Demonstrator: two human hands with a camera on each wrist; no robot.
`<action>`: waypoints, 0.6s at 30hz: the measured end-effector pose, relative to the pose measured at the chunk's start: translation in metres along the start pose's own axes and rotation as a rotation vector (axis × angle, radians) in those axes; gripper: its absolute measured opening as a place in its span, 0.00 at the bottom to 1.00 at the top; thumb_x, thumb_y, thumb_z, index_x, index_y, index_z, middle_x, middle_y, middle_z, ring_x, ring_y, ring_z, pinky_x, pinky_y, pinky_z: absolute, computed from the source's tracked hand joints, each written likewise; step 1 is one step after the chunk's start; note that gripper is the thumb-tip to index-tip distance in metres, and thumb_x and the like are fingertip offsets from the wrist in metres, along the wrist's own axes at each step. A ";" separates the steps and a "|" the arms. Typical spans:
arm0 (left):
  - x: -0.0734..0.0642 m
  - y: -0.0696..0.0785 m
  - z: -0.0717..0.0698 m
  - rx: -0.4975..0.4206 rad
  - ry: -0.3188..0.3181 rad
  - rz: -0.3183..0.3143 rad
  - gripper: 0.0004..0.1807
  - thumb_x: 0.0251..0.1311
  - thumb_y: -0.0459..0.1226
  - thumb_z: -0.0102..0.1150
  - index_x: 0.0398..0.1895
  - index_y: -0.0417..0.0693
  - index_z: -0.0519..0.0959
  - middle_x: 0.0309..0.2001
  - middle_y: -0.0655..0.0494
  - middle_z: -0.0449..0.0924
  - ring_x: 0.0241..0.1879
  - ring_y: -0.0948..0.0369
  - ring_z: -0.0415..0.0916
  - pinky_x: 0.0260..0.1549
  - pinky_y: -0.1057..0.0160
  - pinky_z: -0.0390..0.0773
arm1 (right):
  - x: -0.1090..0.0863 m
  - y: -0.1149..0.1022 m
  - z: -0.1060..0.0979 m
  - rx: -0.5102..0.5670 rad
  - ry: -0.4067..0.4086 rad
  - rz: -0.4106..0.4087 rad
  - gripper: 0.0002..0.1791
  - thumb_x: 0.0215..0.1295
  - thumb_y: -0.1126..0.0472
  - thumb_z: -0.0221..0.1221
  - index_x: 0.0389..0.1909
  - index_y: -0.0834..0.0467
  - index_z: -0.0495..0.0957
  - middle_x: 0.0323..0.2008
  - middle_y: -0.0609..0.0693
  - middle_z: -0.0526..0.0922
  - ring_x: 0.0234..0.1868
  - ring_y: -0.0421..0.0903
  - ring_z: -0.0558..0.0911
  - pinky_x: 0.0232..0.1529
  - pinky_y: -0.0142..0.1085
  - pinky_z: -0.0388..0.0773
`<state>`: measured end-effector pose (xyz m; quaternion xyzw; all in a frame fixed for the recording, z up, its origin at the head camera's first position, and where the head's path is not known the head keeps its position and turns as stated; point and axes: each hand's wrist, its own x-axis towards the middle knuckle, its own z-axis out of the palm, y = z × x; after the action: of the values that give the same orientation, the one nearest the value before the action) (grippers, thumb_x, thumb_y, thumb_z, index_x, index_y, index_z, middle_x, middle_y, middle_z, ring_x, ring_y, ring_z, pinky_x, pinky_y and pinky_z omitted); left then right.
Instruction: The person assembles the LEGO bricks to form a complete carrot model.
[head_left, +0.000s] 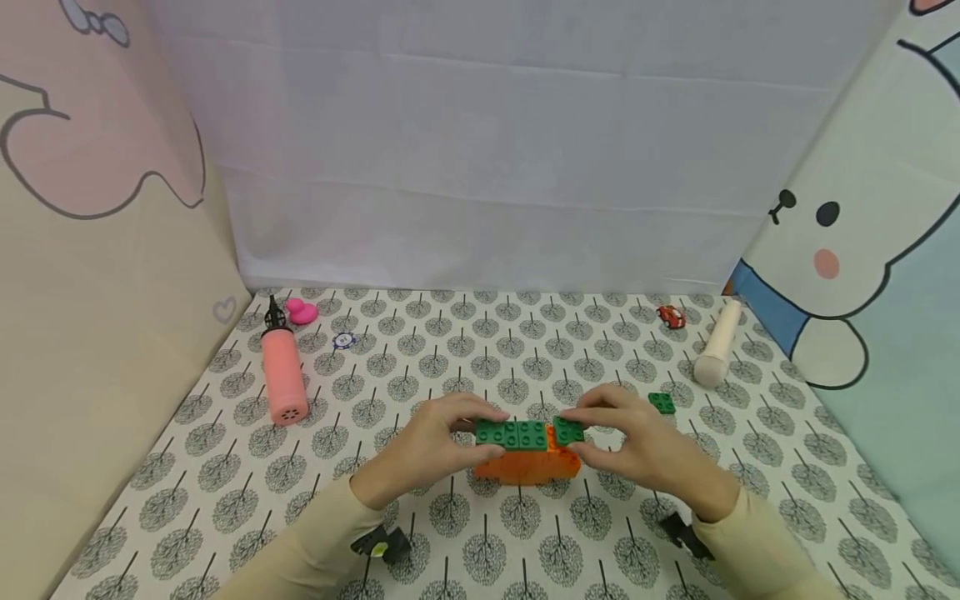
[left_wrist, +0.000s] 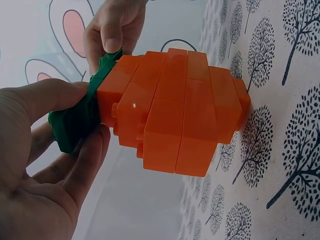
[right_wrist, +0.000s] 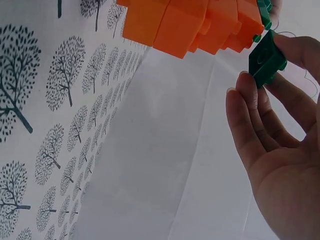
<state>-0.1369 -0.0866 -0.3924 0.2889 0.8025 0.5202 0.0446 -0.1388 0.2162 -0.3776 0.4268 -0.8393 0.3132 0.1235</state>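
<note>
An orange toy-brick build stands on the table, stepped at its sides and widest in the middle. Along its top run green bricks, and their left end juts past the orange. My left hand pinches that end between thumb and fingers, as the left wrist view also shows. On the other side, my right hand holds a small green brick between thumb and fingertips. In the right wrist view this brick is tilted, its hollow underside facing the build. Orange studs show between it and the green row in the head view.
Another green brick lies right of my right hand. Farther back are a white microphone-shaped object and a red toy car. To the left lie a pink hand pump, a pink toy duck and a blue-and-white disc.
</note>
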 end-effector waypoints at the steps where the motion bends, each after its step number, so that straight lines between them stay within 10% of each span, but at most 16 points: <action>1: 0.000 0.000 0.000 0.006 -0.001 0.005 0.21 0.53 0.37 0.74 0.52 0.46 0.83 0.47 0.60 0.81 0.44 0.62 0.80 0.47 0.63 0.83 | 0.000 0.000 0.001 -0.003 0.000 -0.004 0.22 0.54 0.64 0.72 0.52 0.56 0.85 0.47 0.45 0.79 0.42 0.38 0.75 0.38 0.31 0.78; 18: 0.000 0.001 -0.001 0.016 -0.012 0.028 0.20 0.53 0.36 0.74 0.51 0.46 0.83 0.44 0.61 0.80 0.43 0.63 0.79 0.46 0.67 0.83 | 0.006 -0.002 0.007 0.034 -0.055 0.032 0.20 0.56 0.62 0.71 0.51 0.56 0.85 0.45 0.42 0.81 0.39 0.39 0.79 0.37 0.32 0.81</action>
<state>-0.1368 -0.0867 -0.3908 0.3033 0.8021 0.5128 0.0399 -0.1404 0.2068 -0.3793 0.4240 -0.8436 0.3175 0.0882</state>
